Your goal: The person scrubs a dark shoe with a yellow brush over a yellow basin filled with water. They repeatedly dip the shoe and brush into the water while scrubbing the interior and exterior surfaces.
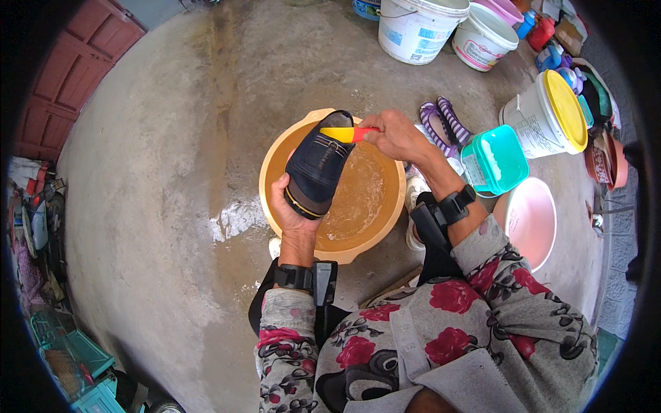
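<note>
My left hand (294, 206) grips a dark navy slip-on shoe (317, 168) near its toe, holding it tilted above an orange-yellow plastic basin (397, 206). Water (361, 196) with some foam lies in the basin. In my right hand (395, 134) is the red handle of a yellow-headed brush (338, 134). The brush head rests across the shoe's upper, close to its opening; its bristles are hidden from this side.
Purple striped shoes (444, 124), a turquoise plastic tub (498, 160) and a pink basin (532, 222) stand to the right. Farther back are white buckets (418, 31) and a yellow-lidded bucket (542, 116). Wet concrete floor (232, 222) surrounds the basin. Turquoise crates (88, 356) sit lower left.
</note>
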### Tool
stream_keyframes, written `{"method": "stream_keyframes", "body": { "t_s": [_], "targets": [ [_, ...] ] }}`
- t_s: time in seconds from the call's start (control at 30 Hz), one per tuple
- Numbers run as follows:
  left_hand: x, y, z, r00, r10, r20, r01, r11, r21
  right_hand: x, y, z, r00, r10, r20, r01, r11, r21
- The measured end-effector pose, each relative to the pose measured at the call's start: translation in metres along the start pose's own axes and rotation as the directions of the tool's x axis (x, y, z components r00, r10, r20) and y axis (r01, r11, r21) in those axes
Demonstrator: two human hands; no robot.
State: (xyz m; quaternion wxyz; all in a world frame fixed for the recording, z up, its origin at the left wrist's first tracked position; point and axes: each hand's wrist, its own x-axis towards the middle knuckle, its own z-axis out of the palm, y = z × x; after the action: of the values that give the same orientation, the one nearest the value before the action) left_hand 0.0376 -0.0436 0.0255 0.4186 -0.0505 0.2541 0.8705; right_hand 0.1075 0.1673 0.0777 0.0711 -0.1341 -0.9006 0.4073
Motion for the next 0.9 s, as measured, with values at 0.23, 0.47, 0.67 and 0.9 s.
{"method": "stream_keyframes", "body": {
  "t_s": [0.23,0.47,0.67,0.9],
  "targets": [
    [-0.003,-0.004,0.007,1.000,-0.005,-0.016,0.005,1.000,0.017,0.005,0.013,0.013,0.985,0.121,-0.121,-0.130,0.989,-0.070],
    [-0.001,-0.003,0.006,0.993,0.115,0.026,-0.117,0.987,0.114,0.003,0.009,0.036,0.987,0.087,-0.138,-0.082,0.996,0.039],
    [-0.003,0.007,-0.001,0.990,0.138,-0.006,-0.138,0.990,0.032,-0.009,-0.015,0.025,0.885,0.348,0.309,-0.466,0.666,0.583],
    [-0.007,0.006,0.004,0.990,0.134,0.037,-0.136,0.990,0.042,-0.012,-0.018,0.028,0.943,0.267,0.196,-0.331,0.795,0.509]
  ]
}}
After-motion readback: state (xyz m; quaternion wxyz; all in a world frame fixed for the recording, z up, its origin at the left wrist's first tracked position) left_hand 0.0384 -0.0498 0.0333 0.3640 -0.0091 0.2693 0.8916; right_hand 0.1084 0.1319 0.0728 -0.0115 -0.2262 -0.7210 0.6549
